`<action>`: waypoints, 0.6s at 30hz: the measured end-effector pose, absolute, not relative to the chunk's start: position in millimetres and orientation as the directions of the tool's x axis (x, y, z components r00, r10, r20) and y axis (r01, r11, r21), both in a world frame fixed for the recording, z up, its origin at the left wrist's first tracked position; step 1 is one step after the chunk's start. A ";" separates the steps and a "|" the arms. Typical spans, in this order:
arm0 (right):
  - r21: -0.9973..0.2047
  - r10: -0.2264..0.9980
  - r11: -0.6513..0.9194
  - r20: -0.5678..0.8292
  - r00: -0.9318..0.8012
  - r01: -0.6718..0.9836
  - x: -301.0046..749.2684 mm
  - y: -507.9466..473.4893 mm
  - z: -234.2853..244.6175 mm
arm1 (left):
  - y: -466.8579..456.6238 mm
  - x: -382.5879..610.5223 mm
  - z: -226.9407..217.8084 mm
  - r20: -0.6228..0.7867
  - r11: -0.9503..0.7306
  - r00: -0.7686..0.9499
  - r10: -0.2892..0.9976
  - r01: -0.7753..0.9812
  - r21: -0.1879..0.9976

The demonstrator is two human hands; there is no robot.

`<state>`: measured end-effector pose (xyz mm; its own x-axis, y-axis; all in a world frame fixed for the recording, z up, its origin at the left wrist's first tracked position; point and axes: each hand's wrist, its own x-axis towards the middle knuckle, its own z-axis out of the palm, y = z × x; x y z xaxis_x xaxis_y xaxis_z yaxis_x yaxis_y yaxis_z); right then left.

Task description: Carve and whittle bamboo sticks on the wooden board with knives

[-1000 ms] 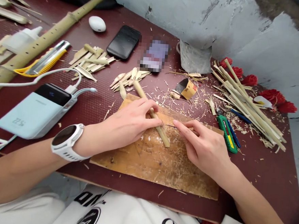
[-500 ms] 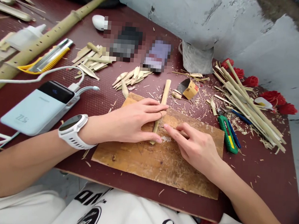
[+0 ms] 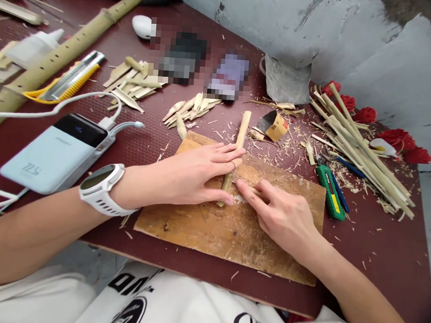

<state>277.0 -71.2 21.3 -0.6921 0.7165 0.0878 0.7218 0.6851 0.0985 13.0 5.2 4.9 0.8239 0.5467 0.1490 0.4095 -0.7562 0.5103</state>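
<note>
My left hand (image 3: 200, 175) lies over a short bamboo stick (image 3: 243, 129), its fingers across the top and its thumb by the near end, pressing it onto a worn wooden board (image 3: 203, 234). The stick's far end sticks out beyond my fingers. To the right, my right hand (image 3: 286, 210) is closed around a small slim tool (image 3: 253, 189), index finger extended along it. The tool's tip points at the side of the stick; its exact kind is mostly hidden by my fingers.
Bamboo strips (image 3: 364, 147), a green utility knife (image 3: 329, 191) and shavings lie right. Beyond the board are bamboo slivers (image 3: 193, 108), a curled sandpaper piece (image 3: 277, 128) and a metal cup (image 3: 287, 80). A power bank (image 3: 53, 155), yellow cutter (image 3: 71, 77) and long bamboo flute (image 3: 80, 39) lie left.
The view has shifted slightly. My right hand has turned a little and more of the tool's handle shows. My left hand stays on the bamboo stick.
</note>
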 end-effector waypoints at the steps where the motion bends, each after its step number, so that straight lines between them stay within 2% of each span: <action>1: 0.103 0.715 0.685 0.099 -0.692 0.722 277.4 -71.7 20.5 | 5.0 12.7 5.1 0.150 -0.758 0.825 0.545 0.408 0.509; 7: 0.069 0.697 0.684 0.232 -0.678 0.726 277.1 -68.3 19.3 | 5.6 11.9 6.7 0.138 -0.762 0.834 0.534 0.404 0.506; 13: 0.028 0.702 0.689 0.222 -0.677 0.724 273.8 -64.9 17.5 | 5.8 12.3 5.5 0.156 -0.770 0.834 0.529 0.395 0.501; 18: 0.038 0.684 0.705 0.228 -0.693 0.708 273.6 -64.7 18.1 | 6.0 12.0 4.7 0.165 -0.777 0.835 0.525 0.391 0.493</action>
